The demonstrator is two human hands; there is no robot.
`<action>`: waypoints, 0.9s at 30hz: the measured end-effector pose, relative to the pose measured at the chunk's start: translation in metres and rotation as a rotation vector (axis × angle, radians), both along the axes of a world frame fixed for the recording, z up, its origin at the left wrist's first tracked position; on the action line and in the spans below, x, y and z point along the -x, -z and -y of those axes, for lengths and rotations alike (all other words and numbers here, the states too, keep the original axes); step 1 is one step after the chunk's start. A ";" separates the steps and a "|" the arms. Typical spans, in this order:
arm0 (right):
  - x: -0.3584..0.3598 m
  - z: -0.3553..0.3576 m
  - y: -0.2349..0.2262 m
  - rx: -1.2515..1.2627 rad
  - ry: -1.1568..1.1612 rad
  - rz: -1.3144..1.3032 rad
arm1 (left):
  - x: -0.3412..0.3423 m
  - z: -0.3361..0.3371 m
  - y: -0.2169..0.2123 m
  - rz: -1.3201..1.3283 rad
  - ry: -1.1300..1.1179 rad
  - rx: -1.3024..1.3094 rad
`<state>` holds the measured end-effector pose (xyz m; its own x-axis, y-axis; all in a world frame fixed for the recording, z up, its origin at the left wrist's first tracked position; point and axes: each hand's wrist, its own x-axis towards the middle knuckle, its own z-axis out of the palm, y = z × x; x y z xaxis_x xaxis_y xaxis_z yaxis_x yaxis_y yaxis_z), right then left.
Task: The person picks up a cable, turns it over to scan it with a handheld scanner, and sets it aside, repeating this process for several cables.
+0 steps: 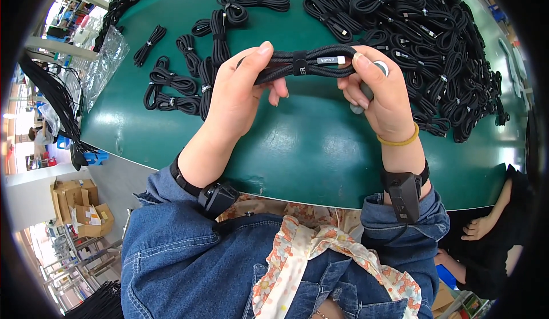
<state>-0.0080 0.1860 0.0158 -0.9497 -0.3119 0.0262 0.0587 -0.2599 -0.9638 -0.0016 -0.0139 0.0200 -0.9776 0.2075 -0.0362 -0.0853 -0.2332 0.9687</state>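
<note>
A coiled black braided cable (329, 52), bound at its middle by a black strap (299, 63), is stretched level between my hands above the table. My left hand (243, 84) grips its left end between thumb and fingers. At the other end, my right hand (380, 87) pinches the loop beside a pale metal connector (341, 60). A grey object (358, 109), partly hidden, sits among the fingers of that right hand; what it is I cannot make out.
The green table (286, 142) carries a large heap of bundled black cables (423, 39) at the right and several loose bundles (171, 82) at the left. Clear plastic film (106, 62) lies by the left edge. Cardboard boxes (86, 207) stand on the floor; another person's hand (479, 227) shows at lower right.
</note>
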 end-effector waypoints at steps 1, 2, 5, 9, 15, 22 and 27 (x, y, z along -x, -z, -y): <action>0.000 0.002 -0.001 -0.004 0.017 0.000 | 0.000 0.001 0.000 -0.008 0.001 0.015; -0.001 0.003 -0.002 -0.009 0.035 0.000 | 0.000 0.002 0.001 -0.017 0.002 0.030; -0.001 0.003 -0.002 -0.110 -0.026 -0.004 | 0.007 0.009 0.005 -0.162 -0.130 0.143; 0.002 -0.004 -0.001 -0.394 -0.305 -0.051 | 0.026 0.032 0.000 -0.433 -0.481 0.400; 0.003 -0.009 -0.011 -0.430 -0.213 0.052 | 0.038 0.045 0.009 -0.366 -0.689 1.172; 0.004 -0.013 -0.010 0.586 0.045 -0.004 | 0.043 0.055 0.027 -0.307 -0.478 1.882; 0.007 -0.012 0.002 0.187 0.002 -0.085 | 0.044 0.049 0.007 -0.192 -0.369 1.360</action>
<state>-0.0154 0.1982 0.0135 -0.9422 -0.2922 0.1641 -0.0217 -0.4353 -0.9000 -0.0454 -0.0630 0.0127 -0.9795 -0.1447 0.1403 -0.0689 0.8945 0.4418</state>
